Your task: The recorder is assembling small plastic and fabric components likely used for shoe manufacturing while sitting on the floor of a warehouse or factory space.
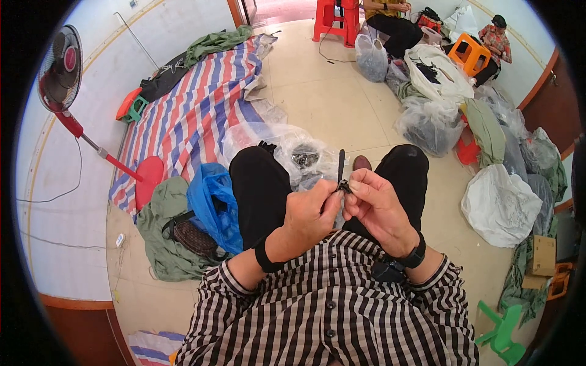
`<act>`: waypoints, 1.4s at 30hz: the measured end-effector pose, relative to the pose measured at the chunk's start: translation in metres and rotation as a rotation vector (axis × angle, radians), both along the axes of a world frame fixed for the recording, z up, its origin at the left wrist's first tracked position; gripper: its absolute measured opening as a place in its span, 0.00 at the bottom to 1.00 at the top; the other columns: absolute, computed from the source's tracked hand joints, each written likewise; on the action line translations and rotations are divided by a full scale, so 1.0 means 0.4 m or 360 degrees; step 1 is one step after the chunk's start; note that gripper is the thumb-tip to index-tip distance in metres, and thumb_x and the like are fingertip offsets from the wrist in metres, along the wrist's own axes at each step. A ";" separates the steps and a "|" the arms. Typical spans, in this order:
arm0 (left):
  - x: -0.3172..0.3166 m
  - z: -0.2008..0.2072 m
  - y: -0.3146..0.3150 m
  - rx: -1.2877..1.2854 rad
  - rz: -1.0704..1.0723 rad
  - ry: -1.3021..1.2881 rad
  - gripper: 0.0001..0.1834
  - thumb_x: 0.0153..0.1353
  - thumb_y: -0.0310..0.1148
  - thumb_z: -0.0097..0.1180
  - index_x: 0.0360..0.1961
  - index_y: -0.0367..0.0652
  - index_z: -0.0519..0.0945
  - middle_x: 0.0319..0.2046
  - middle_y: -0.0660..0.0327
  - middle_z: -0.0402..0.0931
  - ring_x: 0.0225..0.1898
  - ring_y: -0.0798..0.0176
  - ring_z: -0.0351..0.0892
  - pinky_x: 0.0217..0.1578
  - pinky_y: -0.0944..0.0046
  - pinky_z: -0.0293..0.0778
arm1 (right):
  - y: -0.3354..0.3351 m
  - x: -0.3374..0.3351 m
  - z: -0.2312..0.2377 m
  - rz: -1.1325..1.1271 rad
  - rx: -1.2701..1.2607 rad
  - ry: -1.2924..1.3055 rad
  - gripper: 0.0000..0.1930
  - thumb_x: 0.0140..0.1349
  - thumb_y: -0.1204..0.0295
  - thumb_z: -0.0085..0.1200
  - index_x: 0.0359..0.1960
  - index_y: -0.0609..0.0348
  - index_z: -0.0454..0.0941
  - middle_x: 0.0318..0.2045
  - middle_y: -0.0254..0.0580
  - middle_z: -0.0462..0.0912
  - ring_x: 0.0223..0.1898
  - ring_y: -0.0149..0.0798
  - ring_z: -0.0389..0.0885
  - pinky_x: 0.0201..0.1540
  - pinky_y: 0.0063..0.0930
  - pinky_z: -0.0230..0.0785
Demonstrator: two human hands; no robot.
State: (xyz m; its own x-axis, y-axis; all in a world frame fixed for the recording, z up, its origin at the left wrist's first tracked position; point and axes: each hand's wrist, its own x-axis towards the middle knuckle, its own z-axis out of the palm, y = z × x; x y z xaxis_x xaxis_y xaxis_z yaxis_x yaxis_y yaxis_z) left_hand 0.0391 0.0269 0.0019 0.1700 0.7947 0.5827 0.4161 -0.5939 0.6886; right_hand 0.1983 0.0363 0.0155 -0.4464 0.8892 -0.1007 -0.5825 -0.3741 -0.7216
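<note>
Between my two hands, above my lap, is a small black piece with a narrow black strip (341,165) pointing up from it. Its exact kind is too small to make out. Thumb and finger of my left hand (305,213) pinch its left side. My right hand (379,206) pinches the right side with thumb and forefinger, the other fingers curled below. Just past my knees lies a clear plastic bag (293,149) with dark small items in it. Some black pieces (267,146) lie by my left knee.
A blue plastic bag (213,201) and a brown patterned bag (194,239) lie left of me, near a red standing fan (149,174) and a striped sheet (183,116). Filled bags (430,125) and a white sack (500,204) line the right. Two people sit at the far right.
</note>
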 end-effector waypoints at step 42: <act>-0.017 0.016 -0.066 -0.0480 -0.0331 -0.0478 0.03 0.61 0.21 0.47 0.35 0.33 0.70 0.17 0.61 0.75 0.15 0.77 0.70 0.14 0.78 0.65 | -0.021 -0.013 -0.013 -0.0417 0.1601 -0.0923 0.09 0.62 0.70 0.47 0.40 0.61 0.71 0.31 0.33 0.67 0.32 0.26 0.66 0.35 0.17 0.61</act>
State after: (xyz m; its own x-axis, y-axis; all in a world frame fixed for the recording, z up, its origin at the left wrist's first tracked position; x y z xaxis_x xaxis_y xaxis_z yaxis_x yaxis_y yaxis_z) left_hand 0.0323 0.0005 0.0083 0.2028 0.9029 0.3791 0.0656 -0.3988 0.9147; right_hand 0.1930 0.0280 0.0105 -0.3571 0.7419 0.5675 -0.0467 0.5926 -0.8041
